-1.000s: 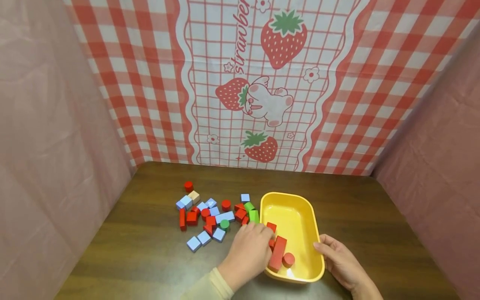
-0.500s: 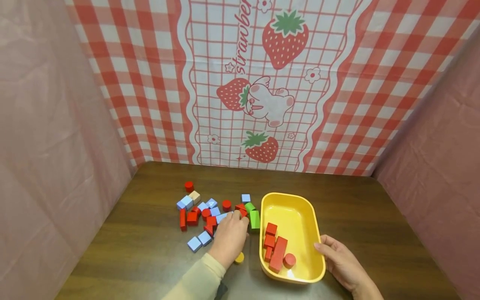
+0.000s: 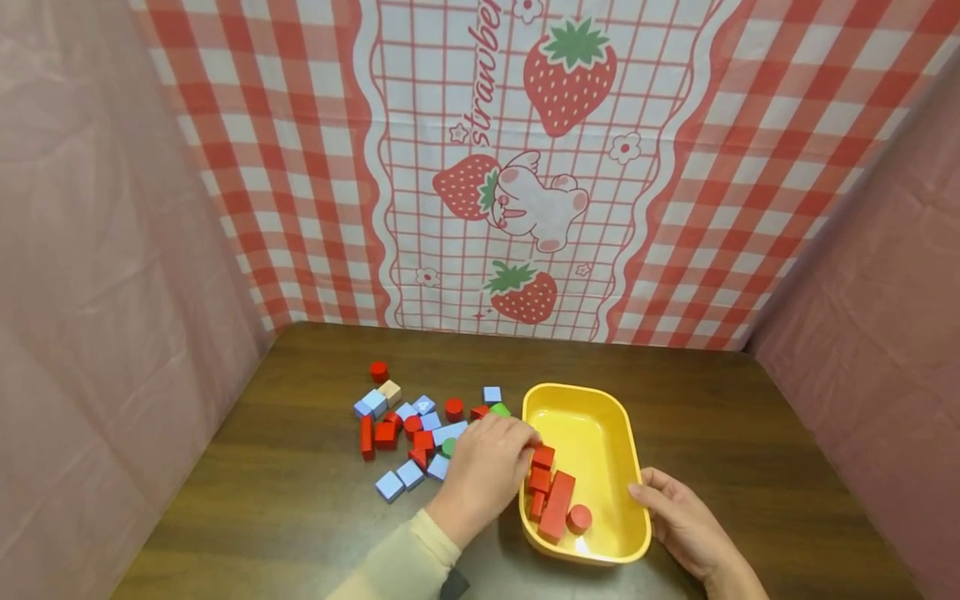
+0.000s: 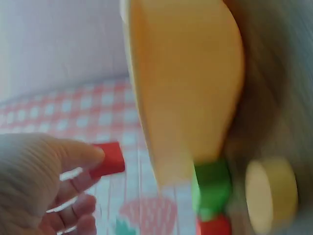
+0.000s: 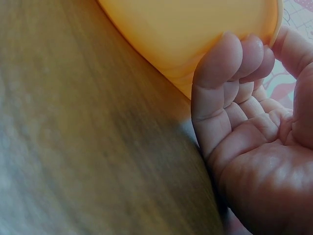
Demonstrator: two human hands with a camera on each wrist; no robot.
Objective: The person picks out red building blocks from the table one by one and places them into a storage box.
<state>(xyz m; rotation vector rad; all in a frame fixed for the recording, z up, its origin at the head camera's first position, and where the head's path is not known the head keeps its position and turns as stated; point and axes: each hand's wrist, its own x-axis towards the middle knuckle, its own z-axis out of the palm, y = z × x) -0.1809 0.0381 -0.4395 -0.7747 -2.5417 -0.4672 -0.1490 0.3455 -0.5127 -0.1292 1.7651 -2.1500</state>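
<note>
My left hand [image 3: 487, 467] is at the left rim of a yellow tray [image 3: 592, 433]. In the left wrist view, its thumb and fingers pinch a small red block [image 4: 111, 159] beside the tray wall. On the tray's right side, my right hand [image 3: 686, 525] grips the rim, thumb over the edge and fingertips against the outer wall. Inside the tray lie a long red block [image 3: 557, 507], a red cylinder [image 3: 579, 518] and several smaller red blocks [image 3: 539, 480], grouped at the near left.
Left of the tray, blue blocks [image 3: 390, 486] and red blocks [image 3: 386, 435] are scattered with a tan block [image 3: 390, 392] on the dark wooden table [image 3: 285, 508]. A green block [image 4: 212, 188] and a yellow disc [image 4: 271, 196] sit by the tray. A checked cloth [image 3: 315, 208] hangs behind.
My left hand went from the tray left to the scattered blocks, then came back right to the rim with a red block pinched. The right hand stays on the tray.
</note>
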